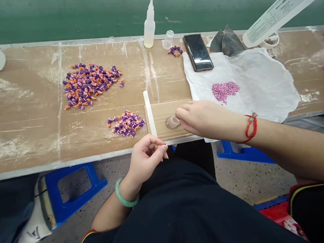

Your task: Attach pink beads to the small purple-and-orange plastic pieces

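Note:
My left hand [147,155] is at the table's front edge, thumb and fingers pinched on a small figure [158,146] that shows a bit of orange; most of it is covered by the fingers. Over a piece of cardboard [164,109], my right hand [196,116] is closed in a pinch beside a small round clear dish [172,122]. What its fingertips hold, if anything, is hidden. A white strip [150,113] lies along the cardboard's left side. Left of that is a small pile of purple, pink and orange figures [127,123].
A larger pile of purple and orange figures [90,85] lies farther left. Tiny pink pieces [224,92] rest on a white cloth [267,82], with a phone [198,52] at its corner. A dropper bottle [149,29] stands behind; a large white bottle [275,18] leans at right.

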A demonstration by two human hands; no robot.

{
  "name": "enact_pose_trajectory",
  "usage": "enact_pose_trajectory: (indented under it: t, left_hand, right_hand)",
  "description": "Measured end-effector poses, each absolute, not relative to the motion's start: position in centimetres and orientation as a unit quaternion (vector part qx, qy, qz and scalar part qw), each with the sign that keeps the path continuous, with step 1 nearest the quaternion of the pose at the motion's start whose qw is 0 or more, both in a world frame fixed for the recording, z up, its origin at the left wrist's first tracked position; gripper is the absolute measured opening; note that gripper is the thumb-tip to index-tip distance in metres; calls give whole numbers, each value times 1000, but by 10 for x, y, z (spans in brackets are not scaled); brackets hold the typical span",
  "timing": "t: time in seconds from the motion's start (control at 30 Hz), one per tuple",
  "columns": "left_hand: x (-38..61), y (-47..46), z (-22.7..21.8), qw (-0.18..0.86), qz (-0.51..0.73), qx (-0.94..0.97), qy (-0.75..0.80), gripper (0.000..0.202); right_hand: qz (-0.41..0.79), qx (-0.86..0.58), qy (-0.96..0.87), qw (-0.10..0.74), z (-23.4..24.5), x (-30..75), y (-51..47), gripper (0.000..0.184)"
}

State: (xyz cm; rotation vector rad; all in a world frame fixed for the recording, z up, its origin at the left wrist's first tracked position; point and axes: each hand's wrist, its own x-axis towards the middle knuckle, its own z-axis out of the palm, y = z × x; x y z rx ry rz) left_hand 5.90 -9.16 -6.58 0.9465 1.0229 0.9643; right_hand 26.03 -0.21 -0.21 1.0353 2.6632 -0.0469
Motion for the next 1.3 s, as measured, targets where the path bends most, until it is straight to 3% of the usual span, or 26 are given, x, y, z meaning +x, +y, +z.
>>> enact_pose_trajectory:
  t: [0.23, 0.3, 0.43, 0.53, 0.67, 0.93, 1.3]
  left_hand:
    - [61, -91, -67, 666, 469, 374, 442, 33]
    - [63, -91, -65, 669, 506, 349, 418, 33]
    - [68, -91, -55, 682, 573, 322, 320, 22]
    - [71, -91, -46, 689, 590, 322, 271, 13]
    - [72, -94, -44, 695, 591, 336, 235, 6]
    - [72, -100, -45, 671, 608, 359, 226, 9]
    - [76, -99, -42, 636, 624, 392, 230, 9]
  right_hand:
    - [-66, 383, 917, 86, 3, 261, -4, 14]
    - [-159, 419, 894, 16, 10, 259, -10, 16]
    - [-469, 458, 742, -142, 23, 253, -30, 16]
    - [-572, 442, 666, -183, 27, 249, -44, 17]
    - [-560, 436, 680, -188, 32, 247, -54, 14]
    - [-552, 392, 701, -226, 42, 240, -59, 20]
    - [-488, 403, 744, -215, 39, 241, -61, 20]
